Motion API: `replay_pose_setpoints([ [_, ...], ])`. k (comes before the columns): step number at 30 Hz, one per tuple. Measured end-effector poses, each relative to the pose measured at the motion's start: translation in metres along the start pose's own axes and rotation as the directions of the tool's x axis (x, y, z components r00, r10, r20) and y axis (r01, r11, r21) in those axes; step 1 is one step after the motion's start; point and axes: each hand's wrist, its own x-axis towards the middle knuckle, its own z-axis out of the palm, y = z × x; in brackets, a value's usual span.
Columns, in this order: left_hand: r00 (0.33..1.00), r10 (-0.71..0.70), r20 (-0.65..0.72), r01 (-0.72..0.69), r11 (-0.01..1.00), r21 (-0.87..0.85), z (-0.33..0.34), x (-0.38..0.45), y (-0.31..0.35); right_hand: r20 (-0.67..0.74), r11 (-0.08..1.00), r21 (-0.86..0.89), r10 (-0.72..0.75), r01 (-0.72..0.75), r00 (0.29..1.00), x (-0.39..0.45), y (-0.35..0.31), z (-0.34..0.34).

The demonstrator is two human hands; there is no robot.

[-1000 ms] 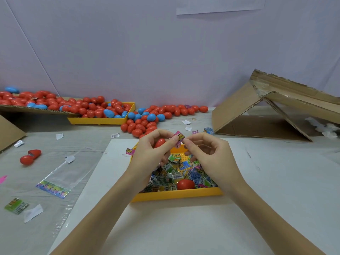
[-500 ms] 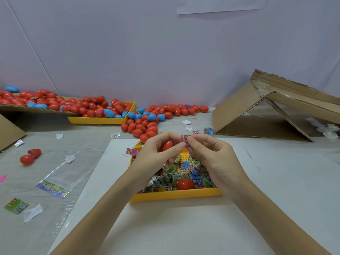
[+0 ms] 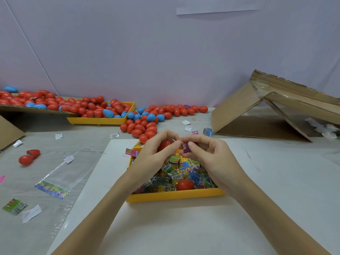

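My tabletop [image 3: 88,142] carries a white sheet [image 3: 276,181] under my tray [image 3: 174,195]. To my left lie a clear bag [image 3: 60,173], paper scraps [image 3: 58,136] and 1 opened egg [image 3: 24,160]. At the back sit a far tray [image 3: 99,120] and loose eggs [image 3: 145,127]; to my right, a cardboard box [image 3: 237,111].

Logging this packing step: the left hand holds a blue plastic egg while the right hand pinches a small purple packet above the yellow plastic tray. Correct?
No: the head view shows the left hand holding a red plastic egg, not blue. The right hand pinches the small purple packet above the yellow plastic tray.
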Motion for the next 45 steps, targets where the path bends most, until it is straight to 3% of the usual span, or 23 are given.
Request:
replay_pose_setpoints([
  [2,1.0,-0.021,0.0,0.021,1.0,-0.007,0.0,0.001,0.001,0.015,1.0,-0.021,-0.022,0.023,1.0,0.0,0.0,-0.001],
  [6,0.992,-0.124,0.022,0.125,0.966,-0.228,-0.003,0.002,0.001,-0.009,0.991,-0.102,-0.086,0.084,0.996,0.001,0.001,-0.002],
  [13,0.996,-0.074,0.041,0.078,0.99,-0.119,-0.015,0.001,0.002,-0.054,0.985,-0.132,-0.117,0.109,0.992,0.005,0.0,-0.011],
  [22,0.989,-0.115,-0.091,0.091,0.968,-0.232,-0.007,0.003,0.004,0.027,0.951,-0.254,-0.173,0.174,0.985,0.005,0.0,-0.015],
  [25,0.989,-0.049,-0.138,0.045,0.998,-0.032,-0.003,0.0,0.004,0.132,0.921,-0.339,-0.154,0.191,0.979,0.005,0.001,-0.013],
  [27,0.995,0.004,-0.102,0.009,0.992,0.127,0.001,-0.001,0.003,0.219,0.909,-0.369,-0.117,0.194,0.969,0.003,0.003,-0.01],
  [30,0.999,0.033,-0.036,-0.024,0.975,0.222,0.003,-0.001,-0.001,0.305,0.884,-0.399,-0.12,0.241,0.945,0.0,0.004,-0.008],
  [35,1.0,0.012,-0.007,-0.01,0.987,0.161,-0.001,0.0,-0.005,0.326,0.834,-0.472,-0.136,0.286,0.936,0.001,0.005,-0.013],
  [41,1.0,0.025,0.004,-0.025,0.971,0.239,-0.001,0.0,-0.005,0.32,0.814,-0.502,-0.138,0.291,0.937,0.002,0.007,-0.016],
  [45,0.993,-0.032,-0.112,0.047,0.99,0.134,-0.001,0.001,-0.005,0.206,0.872,-0.437,-0.141,0.22,0.968,0.005,0.007,-0.015],
])
